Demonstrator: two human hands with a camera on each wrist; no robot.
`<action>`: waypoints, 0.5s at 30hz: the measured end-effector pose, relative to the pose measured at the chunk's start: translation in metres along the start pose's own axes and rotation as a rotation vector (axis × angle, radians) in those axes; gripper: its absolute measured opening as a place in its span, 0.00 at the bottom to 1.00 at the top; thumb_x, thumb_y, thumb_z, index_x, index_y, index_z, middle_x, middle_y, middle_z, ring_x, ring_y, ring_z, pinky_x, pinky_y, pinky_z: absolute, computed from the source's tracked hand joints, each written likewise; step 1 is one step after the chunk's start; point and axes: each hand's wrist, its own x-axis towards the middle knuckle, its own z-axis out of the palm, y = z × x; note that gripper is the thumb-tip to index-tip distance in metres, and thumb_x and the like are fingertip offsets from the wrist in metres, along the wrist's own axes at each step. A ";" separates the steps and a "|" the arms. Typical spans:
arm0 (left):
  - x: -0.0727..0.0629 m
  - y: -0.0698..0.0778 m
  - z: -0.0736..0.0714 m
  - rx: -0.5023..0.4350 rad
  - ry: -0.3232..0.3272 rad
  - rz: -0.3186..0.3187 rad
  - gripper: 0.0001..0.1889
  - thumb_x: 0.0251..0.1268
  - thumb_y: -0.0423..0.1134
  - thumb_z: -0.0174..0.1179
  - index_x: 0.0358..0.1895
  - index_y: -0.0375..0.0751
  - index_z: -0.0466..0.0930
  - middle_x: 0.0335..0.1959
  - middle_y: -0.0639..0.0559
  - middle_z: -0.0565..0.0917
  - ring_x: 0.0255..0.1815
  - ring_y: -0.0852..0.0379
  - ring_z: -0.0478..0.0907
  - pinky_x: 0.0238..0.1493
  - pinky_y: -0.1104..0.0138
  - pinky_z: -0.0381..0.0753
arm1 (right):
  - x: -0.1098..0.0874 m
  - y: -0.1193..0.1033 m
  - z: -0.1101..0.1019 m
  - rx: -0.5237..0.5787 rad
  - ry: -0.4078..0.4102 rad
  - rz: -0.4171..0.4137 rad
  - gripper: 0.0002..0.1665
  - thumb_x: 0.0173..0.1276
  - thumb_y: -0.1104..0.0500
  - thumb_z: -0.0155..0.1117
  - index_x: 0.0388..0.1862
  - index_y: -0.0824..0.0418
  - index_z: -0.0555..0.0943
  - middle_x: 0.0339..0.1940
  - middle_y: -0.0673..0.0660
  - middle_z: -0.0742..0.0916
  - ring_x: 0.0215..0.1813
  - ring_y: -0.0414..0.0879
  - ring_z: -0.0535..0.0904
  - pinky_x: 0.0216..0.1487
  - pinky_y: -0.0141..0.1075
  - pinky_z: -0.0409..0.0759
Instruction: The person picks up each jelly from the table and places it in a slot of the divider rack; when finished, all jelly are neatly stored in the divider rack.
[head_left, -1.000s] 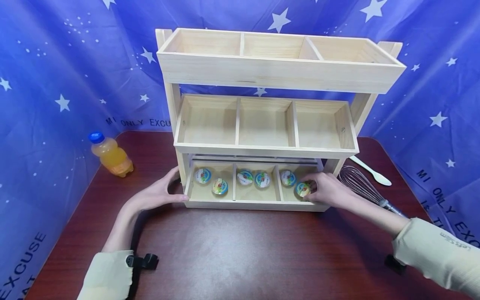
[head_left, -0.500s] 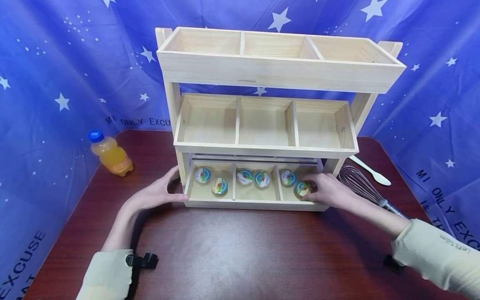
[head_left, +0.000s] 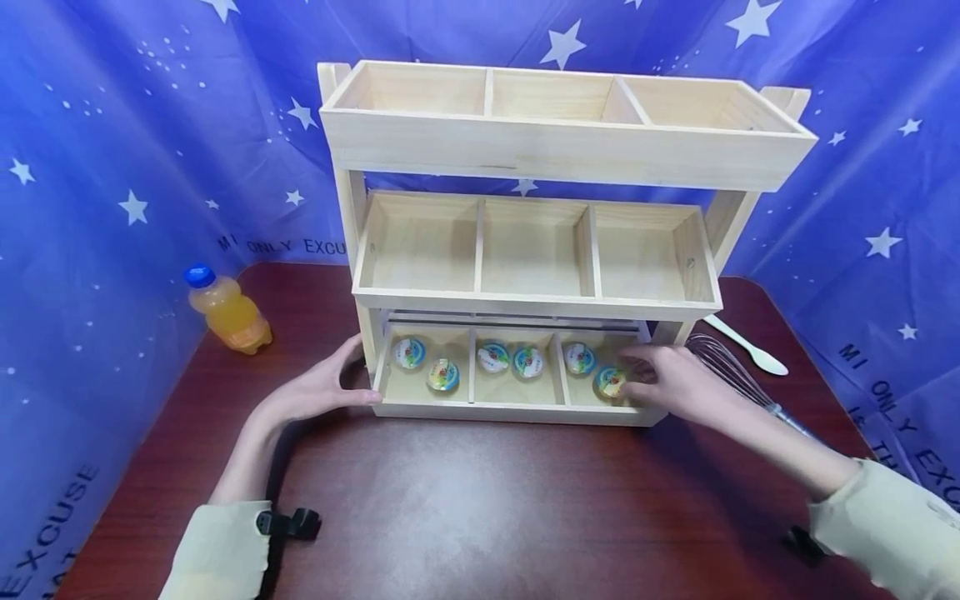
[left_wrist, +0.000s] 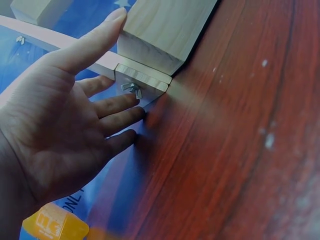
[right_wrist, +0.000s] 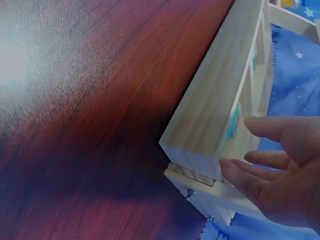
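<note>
A three-tier wooden rack (head_left: 558,150) stands on the table, each tier split into three compartments. Small round cups with printed foil lids lie in pairs in the bottom tier, such as one cup (head_left: 443,375) in its left compartment. My right hand (head_left: 678,383) hovers over the tier's right end with thumb and fingers spread apart, beside the front cup (head_left: 610,382) in the right compartment. Another cup (head_left: 580,358) sits just behind that one. At the rack's lower left corner, my left hand (head_left: 318,390) is spread, its thumb touching the tray's front corner and its fingers beside the leg.
A bottle of orange drink (head_left: 232,312) with a blue cap stands at the left. Right of the rack lie a whisk (head_left: 731,367), partly behind the right forearm, and a pale spoon (head_left: 750,346). A blue starred curtain (head_left: 135,125) surrounds the table (head_left: 480,500).
My right hand has let go of the front right cup and drawn slightly back to the right, its fingers parting. The left hand keeps its place at the rack's corner.
</note>
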 end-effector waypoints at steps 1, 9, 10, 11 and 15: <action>0.000 0.000 0.001 -0.003 -0.001 0.002 0.57 0.59 0.51 0.75 0.84 0.50 0.44 0.83 0.40 0.57 0.84 0.40 0.52 0.82 0.37 0.50 | -0.004 0.001 -0.002 0.002 0.019 -0.010 0.29 0.60 0.54 0.77 0.59 0.65 0.84 0.43 0.60 0.93 0.45 0.54 0.90 0.46 0.51 0.86; -0.005 0.000 0.004 0.032 0.004 -0.009 0.57 0.60 0.52 0.74 0.84 0.49 0.44 0.83 0.39 0.58 0.83 0.39 0.55 0.80 0.36 0.55 | -0.030 0.021 -0.004 0.009 0.264 -0.129 0.17 0.58 0.61 0.79 0.48 0.56 0.89 0.40 0.50 0.93 0.41 0.43 0.88 0.42 0.30 0.82; -0.007 0.001 0.003 0.044 0.007 -0.013 0.56 0.60 0.53 0.74 0.84 0.49 0.45 0.83 0.39 0.58 0.83 0.39 0.56 0.80 0.36 0.56 | -0.032 0.024 -0.003 0.013 0.287 -0.130 0.16 0.58 0.61 0.80 0.47 0.55 0.89 0.40 0.49 0.93 0.42 0.40 0.86 0.43 0.27 0.80; -0.009 0.001 0.002 0.059 0.009 -0.016 0.56 0.60 0.53 0.74 0.84 0.49 0.45 0.83 0.39 0.58 0.82 0.39 0.56 0.79 0.36 0.57 | -0.034 0.026 -0.003 0.026 0.300 -0.124 0.16 0.58 0.61 0.80 0.46 0.53 0.90 0.40 0.47 0.92 0.43 0.37 0.85 0.44 0.24 0.78; -0.015 0.004 -0.002 0.118 0.034 -0.020 0.54 0.60 0.54 0.74 0.83 0.47 0.48 0.82 0.40 0.60 0.82 0.39 0.58 0.79 0.37 0.59 | -0.035 0.037 -0.005 0.062 0.301 -0.106 0.14 0.60 0.60 0.79 0.46 0.51 0.90 0.41 0.46 0.92 0.44 0.28 0.81 0.43 0.19 0.75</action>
